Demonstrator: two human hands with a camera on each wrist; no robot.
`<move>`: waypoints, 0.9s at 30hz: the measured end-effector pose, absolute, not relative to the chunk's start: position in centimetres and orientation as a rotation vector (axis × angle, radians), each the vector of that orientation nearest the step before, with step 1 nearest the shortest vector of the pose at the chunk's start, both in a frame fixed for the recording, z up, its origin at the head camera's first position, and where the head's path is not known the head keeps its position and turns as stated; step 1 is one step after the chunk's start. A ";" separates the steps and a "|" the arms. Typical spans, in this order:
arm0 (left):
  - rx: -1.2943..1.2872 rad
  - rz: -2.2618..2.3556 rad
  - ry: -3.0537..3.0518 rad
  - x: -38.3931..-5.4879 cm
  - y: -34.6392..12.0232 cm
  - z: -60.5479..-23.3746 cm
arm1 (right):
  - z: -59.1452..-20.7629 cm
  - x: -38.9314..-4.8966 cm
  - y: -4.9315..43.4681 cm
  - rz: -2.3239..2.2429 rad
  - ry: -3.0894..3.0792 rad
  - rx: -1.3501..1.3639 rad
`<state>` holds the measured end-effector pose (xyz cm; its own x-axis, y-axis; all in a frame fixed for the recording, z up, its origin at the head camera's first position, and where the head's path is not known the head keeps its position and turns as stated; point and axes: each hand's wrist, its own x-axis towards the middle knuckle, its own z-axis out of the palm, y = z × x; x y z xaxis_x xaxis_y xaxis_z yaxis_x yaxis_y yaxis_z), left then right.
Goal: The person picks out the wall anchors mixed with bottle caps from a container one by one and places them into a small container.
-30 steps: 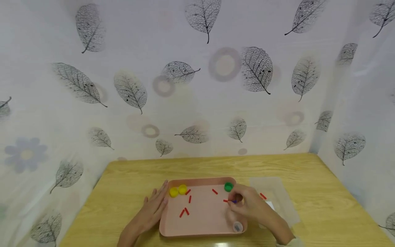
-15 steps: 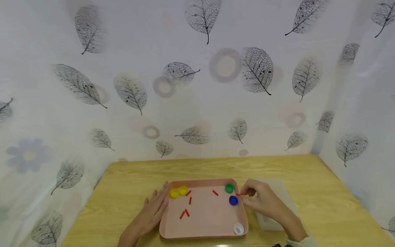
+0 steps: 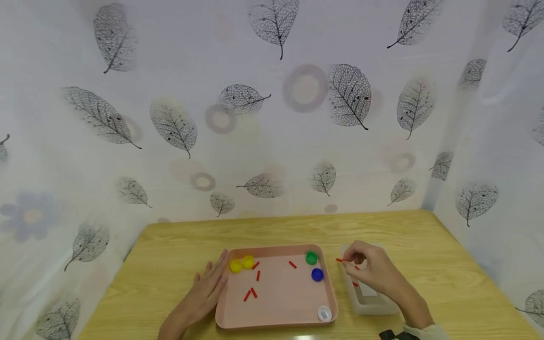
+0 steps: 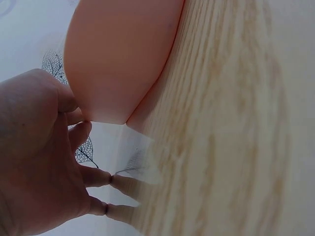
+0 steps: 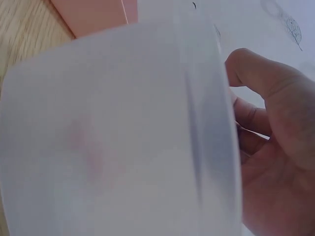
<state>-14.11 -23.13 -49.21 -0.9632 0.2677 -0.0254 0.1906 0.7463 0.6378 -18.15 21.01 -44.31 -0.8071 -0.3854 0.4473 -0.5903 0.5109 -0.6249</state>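
Observation:
My right hand (image 3: 373, 267) pinches a short red stick (image 3: 339, 259) between thumb and fingers, above a translucent plastic box (image 3: 376, 309). Inside that box a red stick (image 3: 355, 284) and a white piece (image 3: 368, 289) show, partly covered by the hand. In the right wrist view the box wall (image 5: 108, 98) hides the fingertips. My left hand (image 3: 205, 290) rests with extended fingers against the left side of a pink tray (image 3: 276, 321); the left wrist view shows the fingers touching the tray wall (image 4: 123, 59). Several red sticks (image 3: 258, 275) lie scattered in the tray.
Two yellow caps (image 3: 248, 262) sit in the tray's back left corner. At its right side are a green cap (image 3: 311, 258), a blue cap (image 3: 317, 275) and a white round cap (image 3: 325, 313). A leaf-patterned curtain (image 3: 272, 141) surrounds the wooden table (image 3: 178, 241).
My right hand has moved right, from beside the blue cap in the tray to above the translucent box, carrying the red stick. The left hand has stayed at the tray's side.

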 end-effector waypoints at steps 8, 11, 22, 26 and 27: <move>0.395 1.018 2.834 -14.4 -22.9 -49.2 | -44.1 -18.1 22.9 1.134 -2.539 0.721; 0.402 1.023 2.829 -14.4 -22.8 -49.2 | -44.2 -18.1 23.6 1.130 -2.555 0.679; 0.356 0.981 2.835 -14.0 -22.9 -49.1 | -45.1 -18.8 25.0 1.128 -2.602 0.620; 0.363 0.968 2.849 -14.0 -22.8 -49.2 | -45.2 -18.9 25.3 1.142 -2.610 0.614; 0.365 0.968 2.850 -14.0 -22.8 -49.2 | -45.2 -18.9 25.4 1.146 -2.614 0.609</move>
